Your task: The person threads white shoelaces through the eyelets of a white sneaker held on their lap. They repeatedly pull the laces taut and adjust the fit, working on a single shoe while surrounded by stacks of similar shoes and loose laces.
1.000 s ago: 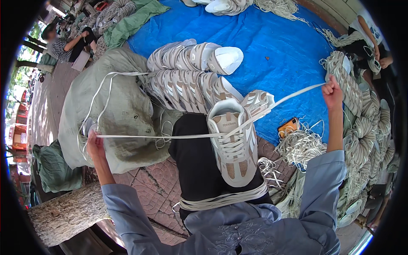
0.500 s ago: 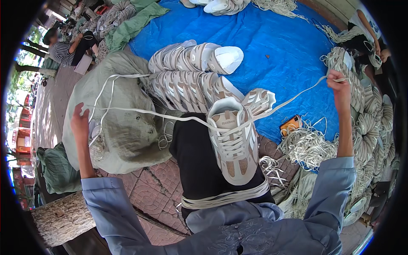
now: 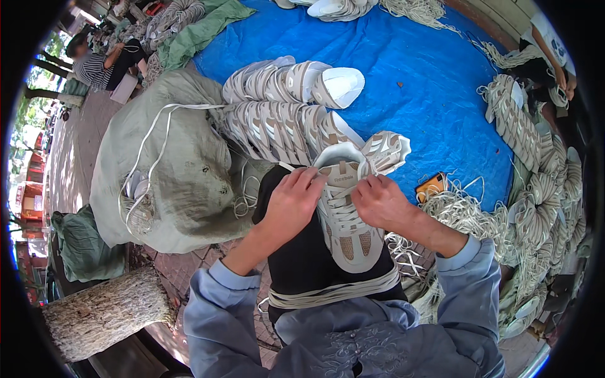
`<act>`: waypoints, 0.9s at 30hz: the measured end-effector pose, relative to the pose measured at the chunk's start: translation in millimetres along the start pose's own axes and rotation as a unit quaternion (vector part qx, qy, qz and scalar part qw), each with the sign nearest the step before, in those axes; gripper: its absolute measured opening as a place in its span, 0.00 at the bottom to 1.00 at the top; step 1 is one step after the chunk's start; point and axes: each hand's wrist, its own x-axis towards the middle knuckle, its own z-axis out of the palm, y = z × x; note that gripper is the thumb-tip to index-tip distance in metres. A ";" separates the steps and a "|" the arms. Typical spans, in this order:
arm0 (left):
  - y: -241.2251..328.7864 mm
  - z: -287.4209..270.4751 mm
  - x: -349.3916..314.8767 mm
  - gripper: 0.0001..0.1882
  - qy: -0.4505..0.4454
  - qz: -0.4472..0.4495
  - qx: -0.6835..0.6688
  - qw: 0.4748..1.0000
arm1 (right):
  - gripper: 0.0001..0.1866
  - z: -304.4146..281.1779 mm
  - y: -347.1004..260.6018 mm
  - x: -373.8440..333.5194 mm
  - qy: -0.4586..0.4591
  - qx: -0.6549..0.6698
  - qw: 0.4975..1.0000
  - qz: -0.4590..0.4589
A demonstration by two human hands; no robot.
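Outdoors, a blue tarp (image 3: pixel 428 113) fills the upper middle of the frame, with a grey-green sack (image 3: pixel 170 151) bulging at the left. Two rows of nested tan-and-white shoe uppers (image 3: pixel 268 129) lie on the tarp's near side, above the centre. Below them, dark trousers (image 3: pixel 287 271) show the wearer's lap, crossed at its lower part by a bundle of pale laces (image 3: pixel 334 296). One tan-and-white shoe (image 3: pixel 351 255) rests on the lap at the centre of the frame, toe pointing down. Half a second ago both arms were spread wide, a long lace running between the hands; now the left hand (image 3: pixel 293 198) and right hand (image 3: pixel 384 205) have come in to either side of the shoe's opening. That suggests a change from drawing lace out to close work at the upper eyelets. The fingers of both hands are bent and bunched, but the tips are partly hidden, so whether either one pinches the lace cannot be told. Smallest, a short white strip (image 3: pixel 287 167) sticks out beside the left knuckles.
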 end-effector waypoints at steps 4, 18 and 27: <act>-1.3 6.8 -0.3 0.17 -0.026 0.020 0.022 0.999 | 0.04 -1.7 -0.4 11.6 -0.093 0.034 0.995 -0.012; -2.4 13.7 0.7 0.14 0.000 -0.001 -0.050 0.999 | 0.07 12.0 8.2 -20.8 0.128 0.293 0.940 0.121; 3.8 14.3 1.4 0.15 0.001 -0.030 -0.064 0.998 | 0.09 26.5 1.3 -21.2 0.173 0.068 0.982 0.018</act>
